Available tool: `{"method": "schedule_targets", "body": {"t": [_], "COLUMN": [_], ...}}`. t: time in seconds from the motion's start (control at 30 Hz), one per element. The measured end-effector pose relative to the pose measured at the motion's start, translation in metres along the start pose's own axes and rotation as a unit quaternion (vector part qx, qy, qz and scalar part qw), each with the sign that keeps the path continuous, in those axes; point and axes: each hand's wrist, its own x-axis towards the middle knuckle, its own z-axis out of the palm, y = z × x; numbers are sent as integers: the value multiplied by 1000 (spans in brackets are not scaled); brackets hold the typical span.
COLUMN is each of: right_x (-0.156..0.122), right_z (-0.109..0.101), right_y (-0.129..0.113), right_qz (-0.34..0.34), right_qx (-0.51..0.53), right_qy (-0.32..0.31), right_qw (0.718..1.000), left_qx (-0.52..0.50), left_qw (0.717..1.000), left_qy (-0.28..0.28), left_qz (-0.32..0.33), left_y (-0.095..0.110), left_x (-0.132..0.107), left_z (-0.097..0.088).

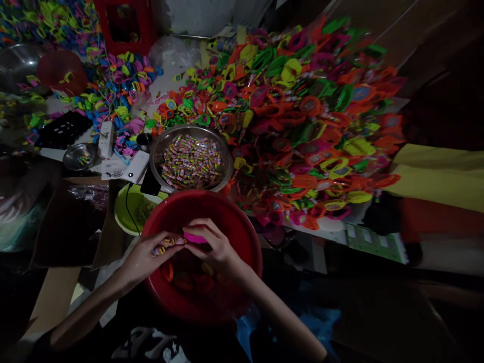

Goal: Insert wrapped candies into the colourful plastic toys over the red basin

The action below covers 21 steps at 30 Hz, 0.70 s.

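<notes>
My left hand (153, 252) is closed on several small wrapped candies (165, 245) with yellow, pink and dark stripes. Pinched in my right hand (215, 247) is a bright pink plastic piece (194, 237), which looks like a toy watch. Both hands meet above a large red basin (252, 247), the candies' end close to the pink piece; whether they touch I cannot tell. Orange and yellow plastic pieces (204, 282) lie in the basin's shadowed bottom. Just behind it, a steel bowl (229, 169) holds many more striped candies (191, 161).
A big heap of colourful plastic toy watches (302, 116) covers the table's right side; more pieces (128, 75) lie at left. A power strip (106, 138), a white box-like device (136, 167), a small steel dish (77, 157), a green basin (124, 209) and a cardboard box (75, 227) stand near the left.
</notes>
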Motion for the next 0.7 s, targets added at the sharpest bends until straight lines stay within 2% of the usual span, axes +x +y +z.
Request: {"method": "schedule_targets", "body": {"t": [0.2, 0.47, 0.7], "right_x": [1, 7, 0], "right_z": [0, -11, -4], "right_y": [2, 0, 4], "right_qz": [-59, -101, -68], "right_qx": [-79, -142, -162], "right_qy": [-19, -71, -69], "right_qw": [995, 982, 982], "left_qx": [-15, -26, -38], "left_qw": [1000, 1000, 999], "left_qy": [-2, -11, -10], "left_qz": [-4, 5, -18], "left_y": [-3, 0, -1], "left_x": [1, 7, 8], "left_z": [1, 1, 4]}}
